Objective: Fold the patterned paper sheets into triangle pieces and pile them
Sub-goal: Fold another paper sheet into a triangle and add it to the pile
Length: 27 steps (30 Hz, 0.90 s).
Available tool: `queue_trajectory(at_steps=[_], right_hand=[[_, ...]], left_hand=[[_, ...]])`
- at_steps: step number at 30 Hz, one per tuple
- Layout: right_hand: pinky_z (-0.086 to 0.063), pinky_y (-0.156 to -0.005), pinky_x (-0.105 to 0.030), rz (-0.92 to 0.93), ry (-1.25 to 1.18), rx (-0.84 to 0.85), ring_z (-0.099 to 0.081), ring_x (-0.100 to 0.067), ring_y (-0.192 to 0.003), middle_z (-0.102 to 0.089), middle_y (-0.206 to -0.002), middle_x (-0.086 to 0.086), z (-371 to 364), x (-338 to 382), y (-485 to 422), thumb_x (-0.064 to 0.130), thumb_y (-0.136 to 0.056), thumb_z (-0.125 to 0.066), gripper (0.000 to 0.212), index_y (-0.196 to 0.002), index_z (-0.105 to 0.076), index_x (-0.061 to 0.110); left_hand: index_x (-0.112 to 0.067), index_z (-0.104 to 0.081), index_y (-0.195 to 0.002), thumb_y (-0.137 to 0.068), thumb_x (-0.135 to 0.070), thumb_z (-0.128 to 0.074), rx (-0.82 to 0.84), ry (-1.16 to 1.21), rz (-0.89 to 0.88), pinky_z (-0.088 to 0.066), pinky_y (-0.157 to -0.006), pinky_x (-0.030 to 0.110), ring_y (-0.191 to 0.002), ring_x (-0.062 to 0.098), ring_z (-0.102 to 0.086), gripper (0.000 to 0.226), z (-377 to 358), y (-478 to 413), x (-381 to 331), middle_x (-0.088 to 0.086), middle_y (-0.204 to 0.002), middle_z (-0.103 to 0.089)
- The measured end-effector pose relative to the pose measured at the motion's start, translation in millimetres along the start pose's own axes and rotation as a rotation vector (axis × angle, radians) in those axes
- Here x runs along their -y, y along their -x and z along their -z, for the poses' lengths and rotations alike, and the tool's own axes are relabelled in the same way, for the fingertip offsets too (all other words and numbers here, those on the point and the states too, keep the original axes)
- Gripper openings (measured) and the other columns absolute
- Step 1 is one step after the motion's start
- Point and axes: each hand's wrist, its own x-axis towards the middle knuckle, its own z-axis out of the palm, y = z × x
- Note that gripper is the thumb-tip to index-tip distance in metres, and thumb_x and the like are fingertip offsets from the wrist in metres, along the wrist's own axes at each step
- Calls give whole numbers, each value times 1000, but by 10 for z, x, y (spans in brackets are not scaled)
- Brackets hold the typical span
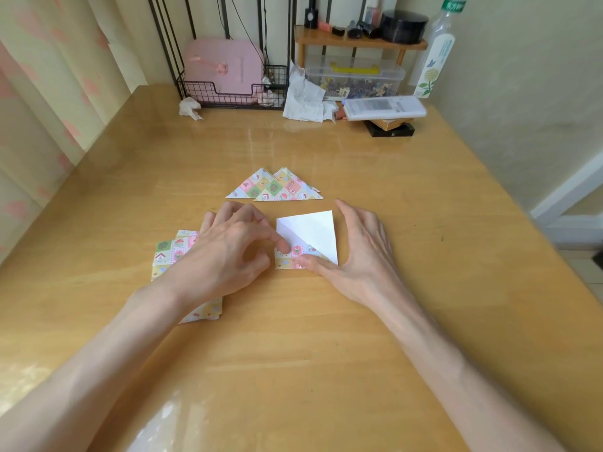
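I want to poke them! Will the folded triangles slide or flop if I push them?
Probably slide: the folded triangles lie flat on a glossy table. They look like thin paper, so likely very light. Folded layers should keep them fairly stiff.

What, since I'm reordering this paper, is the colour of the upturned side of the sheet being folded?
Plain white; the sheet shows it best in the head view.

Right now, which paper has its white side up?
The sheet between the left hand and right hand, white up with a patterned corner showing. The folded triangles behind it and the stack under the left hand show only pattern.
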Motion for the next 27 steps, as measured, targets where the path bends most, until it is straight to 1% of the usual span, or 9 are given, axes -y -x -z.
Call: queue_trajectory(at_steps=[3, 5, 7, 10, 13, 16, 19, 22, 27], right_hand=[[-23, -115, -32, 1, 47, 0, -27, -17, -141, -32, -149, 6, 10, -32, -3, 86, -64, -63, 115, -158, -22, 36], [-22, -115, -31, 6, 45, 11, -26, -15, -141, -32, -149, 7, 14, -35, -11, 86, -64, -62, 112, -157, -24, 36], [-21, -115, -29, 1, 19, 23, -26, -14, -141, -33, -149, 8, 43, -57, -26, 81, -68, -67, 107, -156, -28, 36], [-23, -115, -29, 5, -2, 15, -28, -13, -141, -37, -149, 9, 85, -98, -44, 73, -70, -74, 98, -153, -38, 33], [-23, -117, -31, 6, 3, 39, -27, -11, -141, -35, -149, 10, 105, -84, -48, 73, -69, -73, 98, -152, -40, 34], [-24, -119, -34, -13, -56, 65, -26, -9, -140, -36, -148, 12, 163, -93, -53, 64, -72, -80, 93, -152, -40, 35], [-26, -119, -36, 4, -74, 62, -29, -11, -141, -39, -148, 10, 202, -97, -48, 56, -75, -82, 82, -146, -47, 36], [-25, -119, -37, -5, -100, 89, -28, -9, -140, -39, -147, 12, 231, -87, -39, 52, -75, -84, 83, -147, -46, 36], [-25, -120, -38, -8, -98, 104, -28, -9, -141, -38, -148, 12, 264, -94, -41, 48, -76, -85, 83, -148, -45, 35]], left_hand=[[-49, -70, -103, -92, -29, -62, -17, -4, -14, -19, -83, 28, -114, 9, -36, 25, -29, 1, 16, -23, -107, -47], [-50, -69, -97, -94, -51, -58, -47, -2, -12, -19, -81, 28, -113, 9, -37, 11, -51, 2, 18, -22, -106, -48], [-48, -69, -93, -90, -66, -53, -92, 0, 2, -21, -81, 30, -111, 10, -40, 24, -99, 1, 2, -20, -105, -50], [-40, -70, -87, -87, -68, -57, -178, -34, -12, -25, -80, 31, -107, 14, -45, 32, -187, -13, -57, -16, -100, -53], [-37, -69, -85, -84, -71, -57, -198, -30, -14, -24, -78, 31, -105, 15, -47, 36, -236, -25, -69, -17, -98, -53], [-38, -69, -86, -82, -74, -56, -196, -7, -8, -26, -80, 32, -106, 14, -46, 38, -245, -37, -48, -18, -98, -53], [-38, -69, -87, -81, -76, -56, -190, -1, -5, -25, -80, 31, -106, 12, -44, 40, -251, -43, -45, -19, -99, -53], [-39, -69, -87, -78, -77, -58, -181, 20, 2, -28, -82, 32, -108, 12, -44, 41, -247, -36, -34, -18, -100, -53], [-43, -70, -91, -72, -79, -60, -134, 50, 36, -23, -83, 29, -111, 10, -42, 42, -208, -38, -29, -19, -104, -53]])
